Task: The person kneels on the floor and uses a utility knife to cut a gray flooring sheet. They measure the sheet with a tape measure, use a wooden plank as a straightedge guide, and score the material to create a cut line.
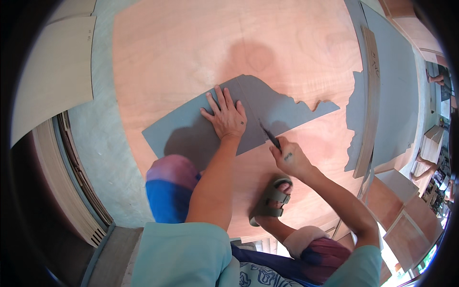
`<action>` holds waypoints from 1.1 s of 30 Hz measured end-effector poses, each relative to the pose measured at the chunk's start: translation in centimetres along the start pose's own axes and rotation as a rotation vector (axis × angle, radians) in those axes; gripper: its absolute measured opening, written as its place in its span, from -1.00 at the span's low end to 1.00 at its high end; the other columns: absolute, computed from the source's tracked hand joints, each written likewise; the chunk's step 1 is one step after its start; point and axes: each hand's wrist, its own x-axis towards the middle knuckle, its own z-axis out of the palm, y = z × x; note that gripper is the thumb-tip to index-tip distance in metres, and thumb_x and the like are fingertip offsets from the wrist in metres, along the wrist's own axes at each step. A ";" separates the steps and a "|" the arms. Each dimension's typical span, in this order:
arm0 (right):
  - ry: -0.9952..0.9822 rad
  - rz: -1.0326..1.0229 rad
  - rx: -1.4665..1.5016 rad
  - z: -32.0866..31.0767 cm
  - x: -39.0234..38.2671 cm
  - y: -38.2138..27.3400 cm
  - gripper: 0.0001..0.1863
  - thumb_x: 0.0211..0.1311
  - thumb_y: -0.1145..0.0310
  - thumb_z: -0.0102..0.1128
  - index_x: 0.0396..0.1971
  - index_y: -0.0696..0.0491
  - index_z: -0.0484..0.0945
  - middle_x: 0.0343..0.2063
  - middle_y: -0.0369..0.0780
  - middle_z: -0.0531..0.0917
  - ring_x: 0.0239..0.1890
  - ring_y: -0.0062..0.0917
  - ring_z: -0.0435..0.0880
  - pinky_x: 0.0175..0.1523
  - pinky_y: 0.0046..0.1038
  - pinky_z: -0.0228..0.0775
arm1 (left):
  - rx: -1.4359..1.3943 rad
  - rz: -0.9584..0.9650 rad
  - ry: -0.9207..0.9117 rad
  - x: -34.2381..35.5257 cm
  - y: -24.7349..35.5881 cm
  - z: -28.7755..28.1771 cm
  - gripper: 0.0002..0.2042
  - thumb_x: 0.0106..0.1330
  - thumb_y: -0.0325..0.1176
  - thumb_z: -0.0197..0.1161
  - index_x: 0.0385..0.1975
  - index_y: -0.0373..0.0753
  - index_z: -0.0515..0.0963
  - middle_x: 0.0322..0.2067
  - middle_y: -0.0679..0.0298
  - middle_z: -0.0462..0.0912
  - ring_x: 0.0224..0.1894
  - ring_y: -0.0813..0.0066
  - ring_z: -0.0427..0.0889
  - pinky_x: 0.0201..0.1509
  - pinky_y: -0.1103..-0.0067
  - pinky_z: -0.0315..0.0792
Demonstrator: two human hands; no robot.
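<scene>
A grey sheet (291, 112) with a torn, ragged far-right edge lies at a slant on a large plywood panel (167, 52). My left hand (229, 118) rests flat on it with the fingers spread. To the right of that hand, my right hand (289, 158) is closed around a slim dark knife (271, 135), whose tip points away from me over the sheet. A thin straight line runs across the sheet between the left hand and the knife tip. Whether the tip touches the surface, I cannot tell.
A wooden strip (369, 100) lies on another grey sheet (394, 91) at the right. Stacked boards (67, 177) stand at the left, below a pale panel (57, 71). My sandalled foot (273, 201) is on the plywood. Other people's limbs show at the far right.
</scene>
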 end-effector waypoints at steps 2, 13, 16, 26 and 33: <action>0.112 0.003 0.086 0.2 2.5 -1.2 -0.68 0.32 0.27 0.13 -0.24 0.30 0.46 -0.44 0.20 0.62 -0.28 0.12 0.65 -0.17 -0.02 0.49 | 0.019 -0.007 -0.020 0.2 -0.2 0.0 -0.42 0.45 -0.05 -0.11 0.41 -0.20 0.19 0.51 0.23 -0.09 0.50 0.01 -0.08 0.36 -0.20 -0.09; 0.292 -0.023 0.107 3.4 12.0 -3.8 -0.71 0.31 0.30 0.13 -0.22 0.28 0.48 -0.52 0.20 0.60 -0.38 0.16 0.62 -0.32 -0.05 0.47 | -0.015 0.006 -0.084 0.1 -1.1 1.2 -0.43 0.47 -0.02 -0.12 0.41 -0.14 0.20 0.51 0.25 -0.13 0.51 -0.06 -0.20 0.32 -0.31 -0.17; 0.305 -0.008 0.055 3.0 11.9 -3.6 -0.71 0.32 0.32 0.11 -0.18 0.28 0.49 -0.52 0.19 0.60 -0.39 0.16 0.62 -0.32 -0.04 0.47 | -0.068 0.013 -0.080 0.3 -0.6 0.8 -0.47 0.45 -0.04 -0.05 0.33 -0.16 0.29 0.47 0.18 -0.02 0.50 -0.07 -0.16 0.34 -0.27 -0.15; 0.260 -0.021 0.029 2.5 12.6 -4.0 -0.67 0.33 0.27 0.10 -0.17 0.28 0.45 -0.48 0.21 0.62 -0.34 0.18 0.62 -0.21 0.03 0.46 | -0.153 -0.059 0.071 7.8 -1.8 0.4 -0.51 0.40 -0.07 0.08 0.23 -0.16 0.28 0.35 0.05 0.12 0.47 -0.09 -0.06 0.38 -0.23 -0.10; 0.231 -0.010 0.023 2.2 13.0 -5.0 -0.72 0.34 0.30 0.09 -0.23 0.28 0.43 -0.47 0.22 0.62 -0.34 0.18 0.62 -0.22 0.03 0.45 | -0.183 -0.075 -0.003 7.8 -2.1 -0.3 -0.50 0.40 -0.05 0.06 0.25 -0.15 0.28 0.38 0.05 0.08 0.49 -0.08 -0.10 0.38 -0.25 -0.18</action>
